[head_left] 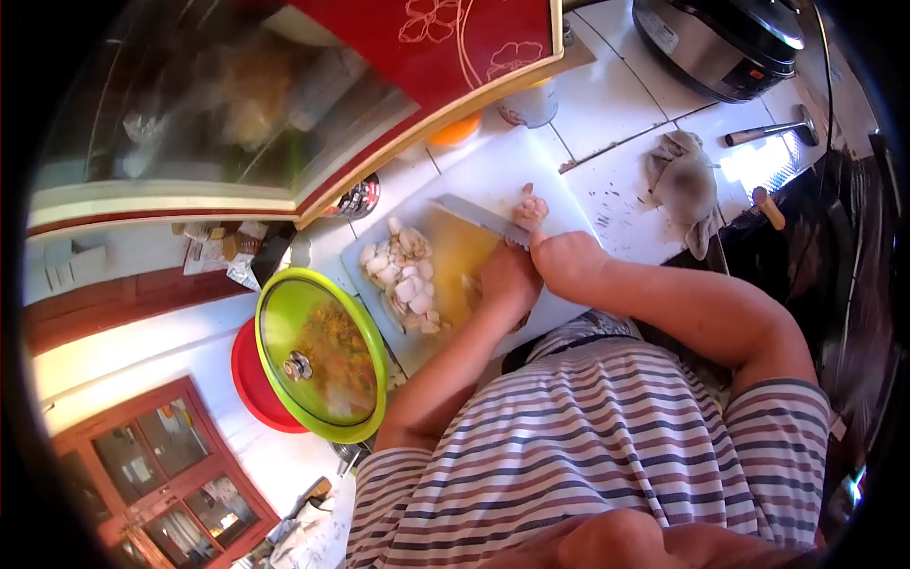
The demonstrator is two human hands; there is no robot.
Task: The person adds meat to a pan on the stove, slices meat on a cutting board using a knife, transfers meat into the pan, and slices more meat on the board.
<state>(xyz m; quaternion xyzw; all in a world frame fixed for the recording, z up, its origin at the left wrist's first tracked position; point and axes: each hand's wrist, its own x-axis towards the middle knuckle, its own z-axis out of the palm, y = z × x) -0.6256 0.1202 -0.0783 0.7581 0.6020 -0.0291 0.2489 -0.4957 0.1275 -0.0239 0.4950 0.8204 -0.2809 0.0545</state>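
White board, half-hidden knife, fingers hard to read

On the pale cutting board (572,211), stained yellow across its middle, a knife (482,217) slants with its blade in view; the handle is lost inside the right hand (569,264), whose fingers are curled closed around it. Close beside it, the left hand (510,277) bends over the board, back upward. Its fingertips are out of sight, so I cannot tell whether they are spread, pressed together or pinching something; only scraps of food show around its edge.

Chopped pale pieces (409,284) lie heaped on the board's left part, too blurred to name. One pinkish lump (531,209) sits just past the blade, near the right hand.

Left of the board, a lime-green bowl (380,365) wears a glass lid whose glare muddies the orange-yellow food beneath. It covers much of a red basin (248,379). A rice cooker (725,47) is cut off at the top edge.
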